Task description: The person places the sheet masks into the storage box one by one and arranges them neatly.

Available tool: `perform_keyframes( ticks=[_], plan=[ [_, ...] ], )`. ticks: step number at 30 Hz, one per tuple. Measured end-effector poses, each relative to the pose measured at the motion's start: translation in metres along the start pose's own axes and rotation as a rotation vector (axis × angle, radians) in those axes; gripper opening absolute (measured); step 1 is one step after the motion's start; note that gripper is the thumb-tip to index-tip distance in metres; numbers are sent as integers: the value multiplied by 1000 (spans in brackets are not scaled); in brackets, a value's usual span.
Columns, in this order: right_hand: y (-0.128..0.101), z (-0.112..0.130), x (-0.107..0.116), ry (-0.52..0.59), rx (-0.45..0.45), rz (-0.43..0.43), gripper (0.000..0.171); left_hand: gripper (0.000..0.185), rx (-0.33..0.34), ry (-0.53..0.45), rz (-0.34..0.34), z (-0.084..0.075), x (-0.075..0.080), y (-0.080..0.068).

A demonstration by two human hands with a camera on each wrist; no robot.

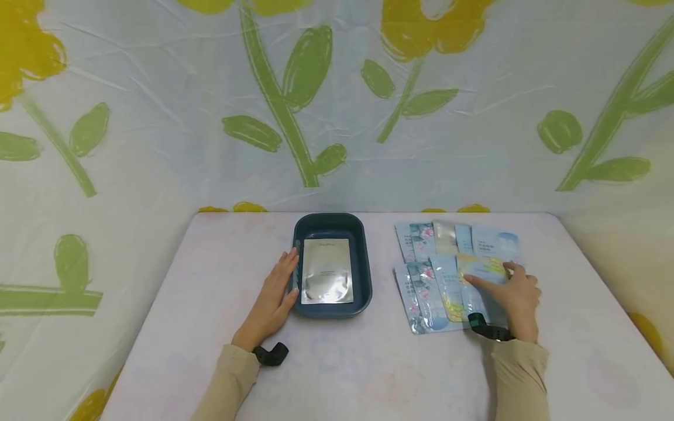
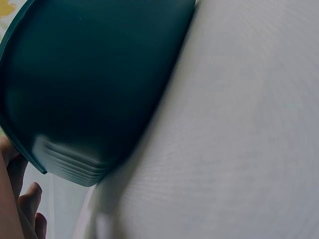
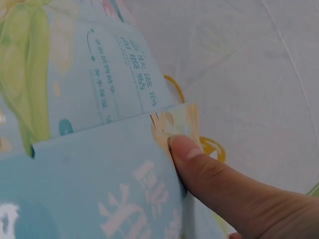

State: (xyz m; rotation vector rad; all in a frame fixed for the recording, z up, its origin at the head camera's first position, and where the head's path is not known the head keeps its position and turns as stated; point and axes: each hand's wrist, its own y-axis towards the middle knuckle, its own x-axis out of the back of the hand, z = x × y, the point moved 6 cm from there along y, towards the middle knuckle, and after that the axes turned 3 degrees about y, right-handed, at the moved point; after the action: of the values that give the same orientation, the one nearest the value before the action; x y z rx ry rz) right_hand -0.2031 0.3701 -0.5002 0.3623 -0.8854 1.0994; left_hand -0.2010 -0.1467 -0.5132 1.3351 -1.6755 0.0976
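Note:
A dark teal tray (image 1: pixel 367 266) holds a silver face mask sachet (image 1: pixel 327 272), lying flat. My left hand (image 1: pixel 271 298) rests against the tray's left side, fingers extended along the rim; the left wrist view has the tray's outer wall (image 2: pixel 94 79) close up. On the right, my right hand (image 1: pixel 513 295) grips a light blue and yellow face mask sachet (image 1: pixel 479 269) by its side edges. In the right wrist view the thumb (image 3: pixel 187 148) presses on the edge of that sachet (image 3: pixel 99 184). It overlaps other sachets of the front row (image 1: pixel 423 292).
Behind the front row lies a back row of overlapping sachets (image 1: pixel 405 240), one of them silver (image 1: pixel 445 237). Everything sits on a pale table (image 1: pixel 347 362). A flower-patterned cloth (image 1: pixel 174 117) hangs beyond the table's far edge.

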Motion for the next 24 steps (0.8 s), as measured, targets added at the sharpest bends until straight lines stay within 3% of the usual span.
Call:
perform_keyframes(
  ticks=[8,16,24],
  plan=[
    [1,-14,-2,128,-14,-99,87,63,35,-1,29,-1,1,-2],
    [2,-18,5,235,-39,-278,51,65,29,-1,25,0,0,-1],
    [1,-19,13,466,-5,-451,33,64,34,-7,25,1,-1,-1]
  ],
)
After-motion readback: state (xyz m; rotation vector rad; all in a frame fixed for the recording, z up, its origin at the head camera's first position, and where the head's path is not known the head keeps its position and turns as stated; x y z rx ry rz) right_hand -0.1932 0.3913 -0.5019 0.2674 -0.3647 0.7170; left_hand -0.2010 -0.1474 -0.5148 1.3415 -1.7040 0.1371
